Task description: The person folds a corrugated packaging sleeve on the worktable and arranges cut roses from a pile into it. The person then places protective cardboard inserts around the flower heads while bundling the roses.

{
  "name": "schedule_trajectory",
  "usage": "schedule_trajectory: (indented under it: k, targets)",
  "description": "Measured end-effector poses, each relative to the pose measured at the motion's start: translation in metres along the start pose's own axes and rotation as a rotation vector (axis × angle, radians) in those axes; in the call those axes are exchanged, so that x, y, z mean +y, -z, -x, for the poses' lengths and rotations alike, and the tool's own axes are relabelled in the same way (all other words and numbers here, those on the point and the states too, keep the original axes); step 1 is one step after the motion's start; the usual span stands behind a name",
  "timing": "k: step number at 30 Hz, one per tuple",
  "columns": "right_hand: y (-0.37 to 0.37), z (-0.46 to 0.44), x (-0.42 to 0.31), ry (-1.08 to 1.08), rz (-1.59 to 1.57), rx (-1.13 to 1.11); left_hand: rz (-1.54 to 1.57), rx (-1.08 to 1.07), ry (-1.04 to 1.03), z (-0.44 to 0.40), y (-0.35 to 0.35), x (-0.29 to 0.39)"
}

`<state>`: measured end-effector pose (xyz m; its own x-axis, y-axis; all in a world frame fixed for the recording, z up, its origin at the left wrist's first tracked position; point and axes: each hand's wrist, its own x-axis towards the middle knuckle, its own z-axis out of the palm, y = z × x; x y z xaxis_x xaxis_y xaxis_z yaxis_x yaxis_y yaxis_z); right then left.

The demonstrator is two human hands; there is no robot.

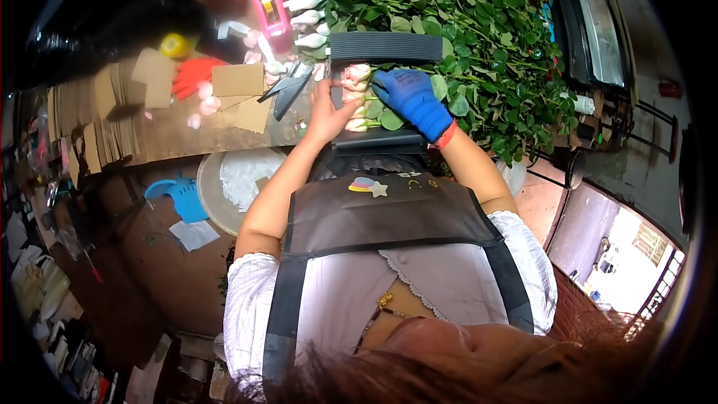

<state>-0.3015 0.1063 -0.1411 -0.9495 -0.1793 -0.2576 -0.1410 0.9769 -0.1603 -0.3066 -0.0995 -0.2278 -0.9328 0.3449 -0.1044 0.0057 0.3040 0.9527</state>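
Note:
Pale pink roses [354,95] lie in a column, heads to the left, in a black holder with a ribbed upper side [386,48] and a dark lower edge [378,141]. My bare left hand [331,111] is at the left of the heads. Its fingers point up and apart, with the thumb against the blooms. My right hand [413,99] wears a blue glove with a red cuff. Its fingers are bent together at the stem just behind the upper rose head, and partly hide it. A pair of grey-handled scissors [289,90] lies left of my left hand.
Leafy rose stems [486,52] cover the table's right side. White-sleeved buds [305,1] line a pink tape dispenser [270,11]. Cardboard pieces [238,81], a red glove [196,76] and a yellow round object [175,46] are on the left. A round white bin [241,179] stands below.

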Motion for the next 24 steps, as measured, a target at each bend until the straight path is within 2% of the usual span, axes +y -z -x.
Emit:
schedule_trajectory:
  k: [2,4,7,8,9,10,12,14,17,24]
  targets:
    - [-0.002,0.001,0.000,0.043,0.019,0.037,0.023,0.014,-0.016,0.000,-0.001,0.000]
    - [-0.003,-0.004,-0.003,0.033,0.100,-0.046,-0.015,-0.003,-0.076,-0.005,-0.002,-0.007]
    - [0.001,-0.007,-0.015,-0.007,0.122,-0.105,-0.094,-0.182,0.066,-0.021,0.010,0.004]
    - [-0.001,-0.005,-0.015,-0.009,0.099,-0.085,-0.176,-0.156,0.053,-0.026,0.012,0.022]
    - [-0.001,-0.003,-0.014,-0.008,0.078,-0.064,-0.039,-0.104,0.154,-0.032,0.007,0.021]
    - [0.000,0.000,-0.014,-0.049,0.042,-0.074,-0.111,-0.050,0.088,-0.032,0.003,0.020]
    - [0.010,0.012,-0.012,-0.107,-0.290,0.063,-0.263,0.051,-0.090,-0.029,0.000,0.019]
    - [0.023,0.023,-0.019,-0.162,-0.699,0.221,-0.246,0.061,-0.072,-0.027,0.000,0.011]
    - [-0.008,0.017,-0.017,0.039,-0.587,0.493,-0.193,0.057,-0.027,-0.021,-0.001,0.018]
    - [-0.031,0.004,-0.025,0.033,-0.159,0.419,-0.118,0.092,-0.058,-0.024,-0.004,0.008]
